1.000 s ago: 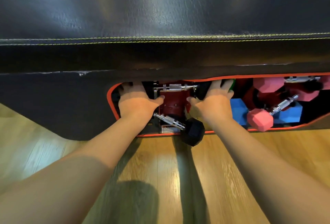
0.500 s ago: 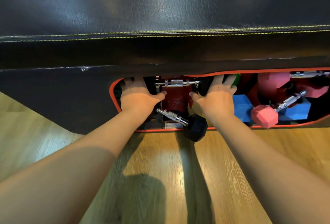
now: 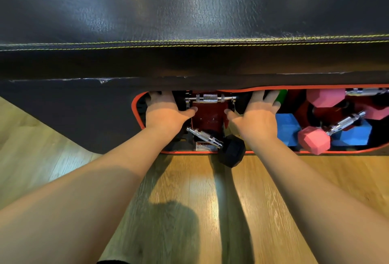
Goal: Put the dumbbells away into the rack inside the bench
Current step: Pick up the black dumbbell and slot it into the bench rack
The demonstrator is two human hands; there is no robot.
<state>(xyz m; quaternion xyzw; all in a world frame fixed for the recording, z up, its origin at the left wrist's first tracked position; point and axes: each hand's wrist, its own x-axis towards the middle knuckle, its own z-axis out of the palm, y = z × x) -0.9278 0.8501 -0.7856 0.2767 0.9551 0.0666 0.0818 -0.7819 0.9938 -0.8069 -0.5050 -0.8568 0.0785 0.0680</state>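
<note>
A black hex dumbbell with a chrome handle (image 3: 209,98) lies level across the top of the red rack (image 3: 207,116), inside the bench opening. My left hand (image 3: 166,114) grips its left head, thumb pointing inward. My right hand (image 3: 256,116) grips its right head in the same way. The fingertips of both hands are hidden under the bench edge. Below them a second black dumbbell (image 3: 232,151) rests slanted, with one head sticking out over the red-trimmed lower rim onto the floor.
The black padded bench top (image 3: 189,11) overhangs the opening. To the right, the rack holds pink dumbbells (image 3: 314,140), blue dumbbells (image 3: 287,129) and a green one (image 3: 281,96). Wood floor (image 3: 189,190) lies under my arms.
Both hands keep the same hold on the upper black dumbbell. Only the view has shifted a little.
</note>
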